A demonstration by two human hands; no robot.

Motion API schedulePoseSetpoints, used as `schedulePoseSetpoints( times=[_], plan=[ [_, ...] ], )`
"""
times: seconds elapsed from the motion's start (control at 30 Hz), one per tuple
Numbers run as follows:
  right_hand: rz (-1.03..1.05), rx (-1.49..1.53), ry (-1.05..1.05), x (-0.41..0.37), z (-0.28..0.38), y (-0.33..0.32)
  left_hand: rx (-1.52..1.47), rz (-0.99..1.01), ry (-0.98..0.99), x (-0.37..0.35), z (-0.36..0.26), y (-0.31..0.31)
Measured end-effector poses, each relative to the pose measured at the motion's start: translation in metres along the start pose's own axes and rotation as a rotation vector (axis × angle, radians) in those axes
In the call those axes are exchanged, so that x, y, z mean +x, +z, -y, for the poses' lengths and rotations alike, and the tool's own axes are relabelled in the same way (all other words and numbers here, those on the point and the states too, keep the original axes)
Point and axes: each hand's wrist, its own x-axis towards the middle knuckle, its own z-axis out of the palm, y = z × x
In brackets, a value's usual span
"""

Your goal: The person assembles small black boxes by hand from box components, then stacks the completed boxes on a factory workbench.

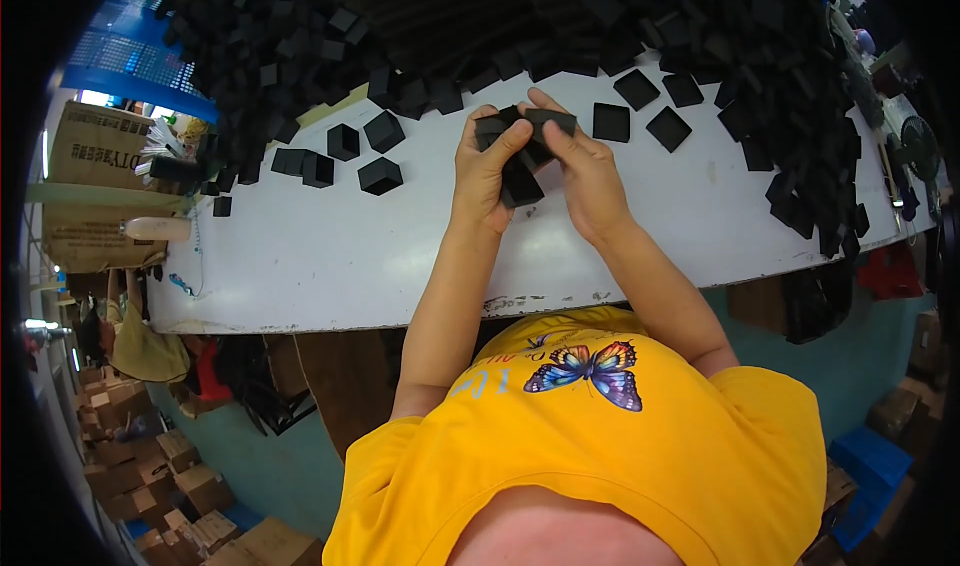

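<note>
My left hand point(480, 171) is closed around a small black box point(520, 184), thumb on top. My right hand point(590, 171) pinches a black box piece point(550, 120) between thumb and fingers, right up against what the left hand holds. The fingers hide part of both pieces. Shallow open black trays point(611, 123) lie to the right of my hands. On the left several black boxes point(380, 177) stand on the white table point(330, 256).
A big heap of black boxes point(300, 46) covers the table's far side and runs down the right point(800, 196). A blue basket point(125, 61), a bottle point(157, 228) and cartons point(95, 146) are at the left. More cardboard boxes point(205, 486) sit on the floor.
</note>
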Motion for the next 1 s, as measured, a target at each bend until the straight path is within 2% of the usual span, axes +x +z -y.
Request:
schedulePoseSetpoints(
  times=[0.03,0.2,0.33,0.43,0.47,0.57,0.67,0.77,0.87,1.0],
  plan=[
    [-0.018,0.137,0.058,-0.001,0.002,0.001,0.017,-0.012,0.002,0.001,0.001,-0.002],
    [0.007,0.299,0.195,-0.004,0.003,-0.006,0.032,-0.05,0.068,-0.001,0.009,-0.005],
    [-0.032,0.528,0.275,-0.005,0.013,-0.015,-0.215,-0.237,0.033,0.007,0.003,-0.022],
    [0.032,-0.542,-0.18,-0.019,0.006,-0.023,-0.052,-0.308,0.233,-0.006,-0.01,-0.024],
    [0.05,-0.505,-0.114,-0.027,0.003,-0.018,-0.01,-0.361,0.258,-0.012,-0.011,-0.015],
    [0.183,-0.76,-0.403,-0.039,-0.018,0.005,0.08,-0.391,0.411,-0.008,0.012,-0.029],
    [0.142,-0.719,-0.372,-0.05,-0.035,0.023,0.014,-0.41,0.339,-0.011,0.012,-0.03],
    [0.188,-0.677,-0.294,-0.041,-0.037,0.022,-0.035,-0.391,0.328,-0.012,0.006,-0.027],
    [0.232,-0.637,-0.084,-0.031,-0.031,0.018,-0.101,-0.332,0.277,-0.007,0.007,-0.037],
    [0.263,-0.637,-0.078,-0.018,-0.039,0.001,-0.127,-0.281,0.199,-0.002,0.006,-0.038]
  ],
)
